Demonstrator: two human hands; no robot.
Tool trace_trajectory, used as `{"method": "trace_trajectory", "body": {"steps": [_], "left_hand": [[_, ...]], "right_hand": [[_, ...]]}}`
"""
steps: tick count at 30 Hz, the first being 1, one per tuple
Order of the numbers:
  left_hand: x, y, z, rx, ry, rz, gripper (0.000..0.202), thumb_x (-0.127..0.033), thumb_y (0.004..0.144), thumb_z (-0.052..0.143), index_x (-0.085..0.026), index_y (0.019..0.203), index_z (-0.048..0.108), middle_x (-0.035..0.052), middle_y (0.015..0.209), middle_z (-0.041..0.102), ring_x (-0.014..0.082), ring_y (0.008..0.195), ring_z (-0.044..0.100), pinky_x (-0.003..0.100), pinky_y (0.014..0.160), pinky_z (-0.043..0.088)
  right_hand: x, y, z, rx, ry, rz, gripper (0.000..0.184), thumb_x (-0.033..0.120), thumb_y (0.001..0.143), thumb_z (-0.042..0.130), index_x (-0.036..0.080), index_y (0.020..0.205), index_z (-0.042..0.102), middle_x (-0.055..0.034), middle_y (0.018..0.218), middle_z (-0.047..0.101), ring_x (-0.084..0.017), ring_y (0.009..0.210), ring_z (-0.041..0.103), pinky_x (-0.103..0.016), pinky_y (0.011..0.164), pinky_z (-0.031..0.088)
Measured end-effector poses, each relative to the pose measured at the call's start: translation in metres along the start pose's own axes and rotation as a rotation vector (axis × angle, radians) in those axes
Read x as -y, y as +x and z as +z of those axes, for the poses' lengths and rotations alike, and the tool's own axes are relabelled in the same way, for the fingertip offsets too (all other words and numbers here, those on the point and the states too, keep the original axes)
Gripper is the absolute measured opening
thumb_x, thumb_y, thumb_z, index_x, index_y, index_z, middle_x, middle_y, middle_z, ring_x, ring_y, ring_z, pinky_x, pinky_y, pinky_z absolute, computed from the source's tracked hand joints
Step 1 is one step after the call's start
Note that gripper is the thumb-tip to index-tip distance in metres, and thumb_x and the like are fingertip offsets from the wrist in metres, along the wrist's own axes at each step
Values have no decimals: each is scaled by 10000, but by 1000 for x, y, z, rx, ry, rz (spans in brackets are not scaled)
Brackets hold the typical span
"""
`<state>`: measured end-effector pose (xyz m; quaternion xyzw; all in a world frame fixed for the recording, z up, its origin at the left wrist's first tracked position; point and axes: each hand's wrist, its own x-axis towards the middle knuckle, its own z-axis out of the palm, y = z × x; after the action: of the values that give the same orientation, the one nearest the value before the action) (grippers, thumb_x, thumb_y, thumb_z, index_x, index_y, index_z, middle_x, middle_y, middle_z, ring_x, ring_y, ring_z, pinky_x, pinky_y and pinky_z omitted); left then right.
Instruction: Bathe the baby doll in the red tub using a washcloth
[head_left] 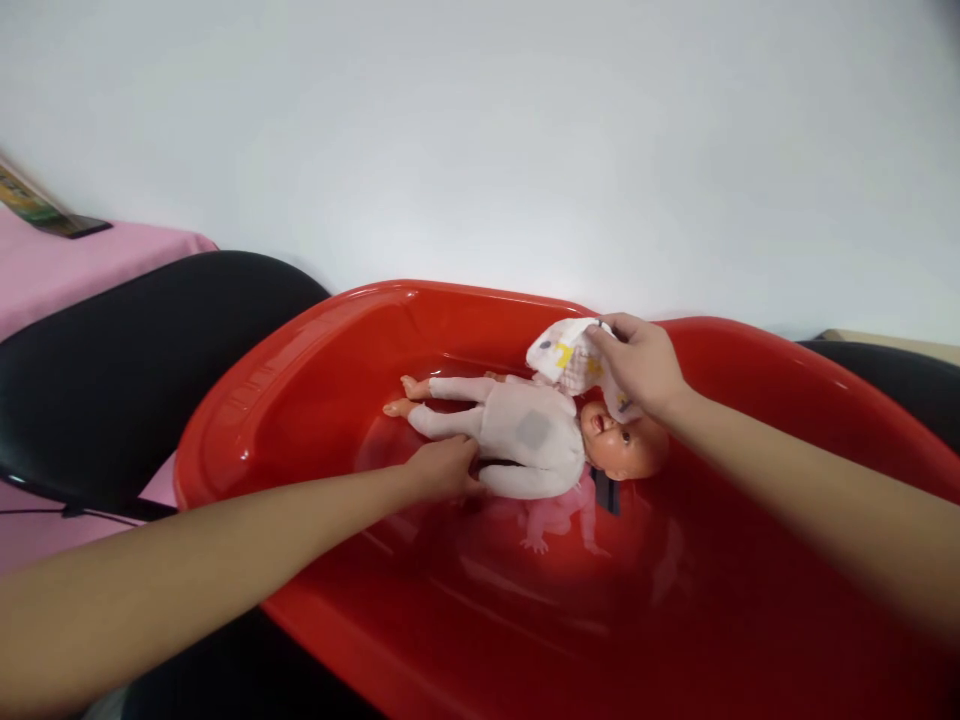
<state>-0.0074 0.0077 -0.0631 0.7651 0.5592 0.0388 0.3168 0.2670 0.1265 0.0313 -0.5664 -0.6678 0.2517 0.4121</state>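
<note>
A baby doll (525, 430) in a white suit lies on its back inside a glossy red plastic tub (300, 380), legs pointing left, head to the right. My left hand (442, 470) rests against the doll's near side at its hip, fingers curled round it. My right hand (637, 365) hovers just above the doll's head and pinches a small white patterned cloth (566, 355), which hangs over the doll's shoulder.
A black chair (127, 370) stands left of the tub, with another dark seat edge (900, 380) at the right. Pink fabric (60, 270) covers a surface at the far left, with a flat object (45, 215) on it. A white wall rises behind.
</note>
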Motion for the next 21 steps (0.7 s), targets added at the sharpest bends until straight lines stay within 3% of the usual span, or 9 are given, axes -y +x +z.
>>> {"method": "trace_trajectory", "body": {"steps": [4,9,11,13,16,21], "left_hand": [[-7,13,-13,-93,57,-57,375,-566,883,616,-212,999,664,44,920,717,225,789,671,332,690,498],[5,27,-28,-313,159,-62,248,-368,960,523,-172,1046,648,99,1137,696,273,1000,676,382,840,524],[14,29,-34,-342,187,-82,264,-350,954,526,-169,1103,648,126,1238,666,310,1098,658,401,864,533],[21,29,-40,-344,199,-101,303,-363,956,532,-168,1158,646,147,1298,647,334,1173,632,422,903,537],[25,29,-48,-315,206,-133,360,-374,962,532,-158,1230,637,163,1350,636,352,1264,589,471,1002,519],[24,31,-50,-267,176,-145,424,-357,959,507,-143,1314,600,168,1412,618,353,1320,570,504,1085,484]], "right_hand": [[-8,13,14,-23,-77,-21,288,448,891,636,184,926,744,-16,843,703,-165,764,579,-290,707,407],[-11,46,59,6,-263,-123,298,420,935,563,174,962,730,-38,888,714,-174,801,589,-289,717,395],[-13,53,84,130,-467,-199,294,393,953,535,171,982,727,-73,990,723,-192,876,611,-294,749,410],[-17,54,109,334,-718,-272,302,376,970,513,183,1063,725,-110,1134,707,-226,993,627,-310,797,432],[-26,50,137,578,-935,-297,344,383,957,543,202,1197,710,-150,1222,685,-290,1091,638,-358,843,463],[-40,50,161,718,-1009,-209,400,454,913,615,183,1184,732,-190,1242,686,-342,1041,682,-410,816,509]]}}
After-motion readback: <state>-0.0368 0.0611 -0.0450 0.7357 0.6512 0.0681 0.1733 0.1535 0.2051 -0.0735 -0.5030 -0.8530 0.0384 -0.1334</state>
